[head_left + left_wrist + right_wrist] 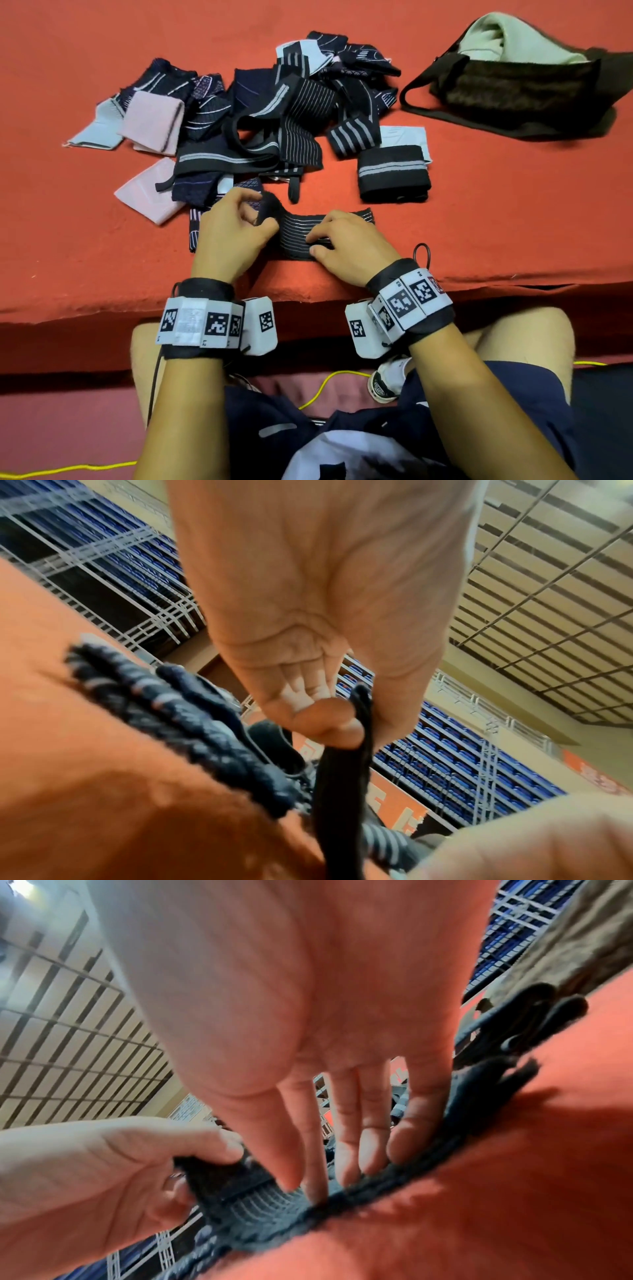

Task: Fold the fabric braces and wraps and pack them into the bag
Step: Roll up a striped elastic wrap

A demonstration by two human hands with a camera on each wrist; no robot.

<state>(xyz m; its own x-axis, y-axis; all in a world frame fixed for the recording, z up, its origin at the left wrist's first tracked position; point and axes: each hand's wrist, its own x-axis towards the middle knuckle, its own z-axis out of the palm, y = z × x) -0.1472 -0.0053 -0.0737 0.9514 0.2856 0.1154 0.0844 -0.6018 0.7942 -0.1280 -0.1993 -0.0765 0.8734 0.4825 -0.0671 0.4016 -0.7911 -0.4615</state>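
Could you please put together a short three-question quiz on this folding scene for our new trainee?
1. True or false: the right hand presses the striped black wrap flat onto the orange surface with straight fingers.
2. What does the left hand do to the wrap? A) rests beside it B) pinches its raised left end C) holds the bag
3. Fill in: the brown bag lies at the far ____ of the surface, with a pale cloth in its mouth.

Key:
1. True
2. B
3. right
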